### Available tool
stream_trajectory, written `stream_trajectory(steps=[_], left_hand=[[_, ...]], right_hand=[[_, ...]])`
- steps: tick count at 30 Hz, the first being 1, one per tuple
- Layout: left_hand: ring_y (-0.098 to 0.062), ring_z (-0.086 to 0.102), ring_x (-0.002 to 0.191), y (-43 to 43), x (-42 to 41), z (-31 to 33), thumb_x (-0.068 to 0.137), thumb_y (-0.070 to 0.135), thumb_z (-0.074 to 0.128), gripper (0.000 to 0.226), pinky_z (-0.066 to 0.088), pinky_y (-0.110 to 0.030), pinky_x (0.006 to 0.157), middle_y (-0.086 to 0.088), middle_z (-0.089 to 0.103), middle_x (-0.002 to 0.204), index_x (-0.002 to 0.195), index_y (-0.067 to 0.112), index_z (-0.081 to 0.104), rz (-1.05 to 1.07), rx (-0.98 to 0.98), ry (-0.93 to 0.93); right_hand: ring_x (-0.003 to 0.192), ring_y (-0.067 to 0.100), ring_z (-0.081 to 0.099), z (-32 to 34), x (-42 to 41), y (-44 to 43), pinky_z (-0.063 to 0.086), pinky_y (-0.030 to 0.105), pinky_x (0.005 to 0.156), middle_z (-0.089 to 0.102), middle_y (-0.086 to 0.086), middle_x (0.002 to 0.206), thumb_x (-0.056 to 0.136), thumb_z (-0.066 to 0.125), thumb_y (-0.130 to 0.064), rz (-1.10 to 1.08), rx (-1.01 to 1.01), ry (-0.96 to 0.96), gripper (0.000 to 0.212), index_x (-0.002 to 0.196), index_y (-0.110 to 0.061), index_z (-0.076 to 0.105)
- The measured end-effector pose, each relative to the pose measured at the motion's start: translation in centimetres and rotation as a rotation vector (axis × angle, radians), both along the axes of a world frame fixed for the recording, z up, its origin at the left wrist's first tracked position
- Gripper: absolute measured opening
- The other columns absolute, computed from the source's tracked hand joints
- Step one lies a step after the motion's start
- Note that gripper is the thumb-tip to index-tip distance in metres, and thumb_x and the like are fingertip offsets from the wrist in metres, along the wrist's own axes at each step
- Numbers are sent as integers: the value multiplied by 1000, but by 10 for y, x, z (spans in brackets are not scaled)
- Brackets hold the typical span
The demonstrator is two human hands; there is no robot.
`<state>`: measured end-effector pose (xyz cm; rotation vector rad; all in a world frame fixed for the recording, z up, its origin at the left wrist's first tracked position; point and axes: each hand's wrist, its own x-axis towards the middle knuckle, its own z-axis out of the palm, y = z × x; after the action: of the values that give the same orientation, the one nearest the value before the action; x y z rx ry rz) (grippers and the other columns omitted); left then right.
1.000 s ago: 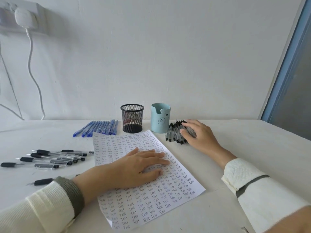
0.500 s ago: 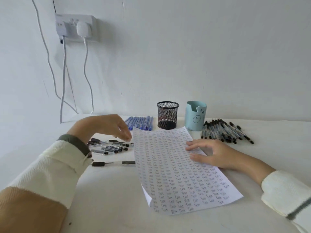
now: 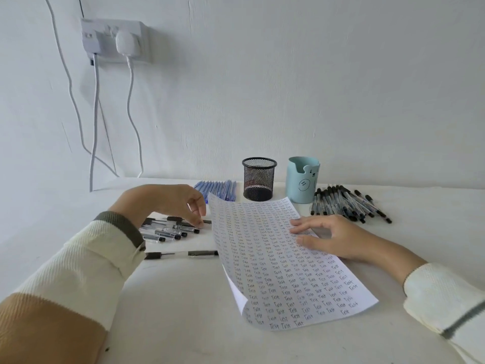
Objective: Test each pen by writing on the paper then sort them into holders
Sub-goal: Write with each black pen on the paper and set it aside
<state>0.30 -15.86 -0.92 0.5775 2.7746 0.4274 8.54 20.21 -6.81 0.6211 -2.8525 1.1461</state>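
From the head camera, your right hand (image 3: 328, 237) lies flat, fingers loosely spread, on the right edge of the paper (image 3: 270, 271), whose left edge curls up off the surface (image 3: 183, 311). Your left hand (image 3: 175, 203) arches over the loose black pens (image 3: 168, 231), fingertips down among them; whether it pinches one cannot be told. Behind the paper stand the mesh holder (image 3: 259, 179) and blue holder (image 3: 301, 182), with blue pens (image 3: 217, 189) left of them and capped pens (image 3: 346, 203) right
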Motion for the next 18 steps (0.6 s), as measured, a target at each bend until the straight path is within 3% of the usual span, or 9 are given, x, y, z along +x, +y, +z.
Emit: stream_trajectory(steps=[3, 5, 7, 9, 11, 14, 16, 18], left_hand=[[-5, 61, 86, -3, -1, 4, 85, 30, 76, 14, 45, -16, 75, 12, 69, 97, 96, 28, 68, 24, -26, 62], [-7, 60, 84, -7, -5, 9, 89, 22, 71, 7, 43, -14, 70, 6, 68, 99, 93, 26, 67, 91, -15, 309], [-16, 61, 85, -5, -9, 12, 90, 15, 68, 9, 47, -25, 79, 0, 64, 97, 95, 22, 68, 164, 153, 652], [-12, 61, 80, 16, -3, 12, 90, 13, 68, 11, 49, -23, 79, 2, 60, 96, 100, 16, 71, 116, 415, 854], [-2, 61, 79, 49, 14, 10, 89, 13, 69, 13, 47, -11, 76, 6, 59, 94, 101, 17, 73, -49, 528, 839], [5, 56, 86, 96, 44, -9, 92, 23, 65, 15, 43, -6, 80, 16, 56, 96, 105, 24, 72, -317, 330, 621], [3, 56, 90, 114, 55, -26, 93, 26, 63, 18, 45, -8, 87, 15, 57, 101, 109, 24, 71, -408, 216, 545], [-2, 56, 94, 121, 61, -36, 93, 28, 63, 21, 48, -17, 91, 12, 59, 107, 113, 25, 70, -423, 194, 503]], right_hand=[[125, -16, 44, 1, 0, 0, 30, 29, 116, 56, -28, 132, 76, 70, -54, -2, 23, 7, 35, 109, -42, 73], [125, -17, 44, 1, 0, 0, 30, 26, 115, 56, -27, 132, 75, 70, -56, -9, 27, 11, 37, 110, -42, 72], [125, -17, 44, 0, 0, 0, 31, 24, 115, 57, -27, 132, 79, 72, -51, -11, 34, 14, 32, 110, -42, 72], [126, -16, 43, -1, -1, 1, 30, 23, 114, 56, -29, 132, 81, 72, -48, -9, 37, 15, 29, 110, -44, 72], [127, -17, 42, 1, 0, 1, 29, 23, 113, 54, -31, 133, 82, 72, -49, -12, 58, 12, 28, 110, -45, 71], [129, -12, 42, 3, 0, 2, 27, 25, 112, 52, -35, 131, 86, 70, -43, -22, 88, 6, 23, 109, -45, 70], [131, -4, 44, 3, 2, 2, 31, 27, 113, 53, -30, 130, 93, 64, -21, -25, 40, -13, 24, 106, -41, 71], [128, -6, 48, 3, 4, 1, 37, 24, 111, 59, -24, 128, 96, 53, -5, -48, 17, 12, 40, 105, -40, 70]])
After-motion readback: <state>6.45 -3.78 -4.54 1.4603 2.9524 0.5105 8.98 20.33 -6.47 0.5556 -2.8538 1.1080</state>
